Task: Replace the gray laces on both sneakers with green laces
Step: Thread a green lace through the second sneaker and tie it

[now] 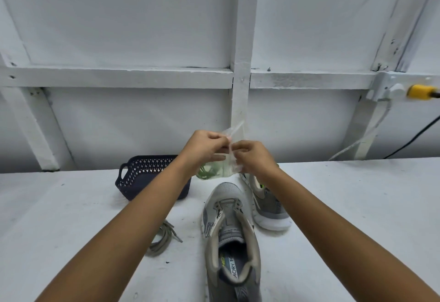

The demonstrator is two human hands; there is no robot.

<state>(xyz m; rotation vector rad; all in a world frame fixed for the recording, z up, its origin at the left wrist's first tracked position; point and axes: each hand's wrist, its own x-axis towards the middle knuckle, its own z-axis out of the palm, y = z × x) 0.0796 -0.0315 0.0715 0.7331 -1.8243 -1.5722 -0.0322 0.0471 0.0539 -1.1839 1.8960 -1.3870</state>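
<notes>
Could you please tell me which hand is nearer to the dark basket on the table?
Left. The left hand pinches the clear bag just above the right end of the basket; the right hand pinches it farther right, above the far sneaker.

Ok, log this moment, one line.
left hand, right hand: pinch clear plastic bag of green laces | near gray sneaker: unlaced | gray laces: on white table

a white, scuffed table (pixel 71 206) carries a dark basket (pixel 142 178) at the back left, loose gray laces (pixel 162 237) in a heap nearer, an unlaced near sneaker (pixel 228 230) in the middle, and a far sneaker (pixel 271 209) just beside it on the right.
</notes>
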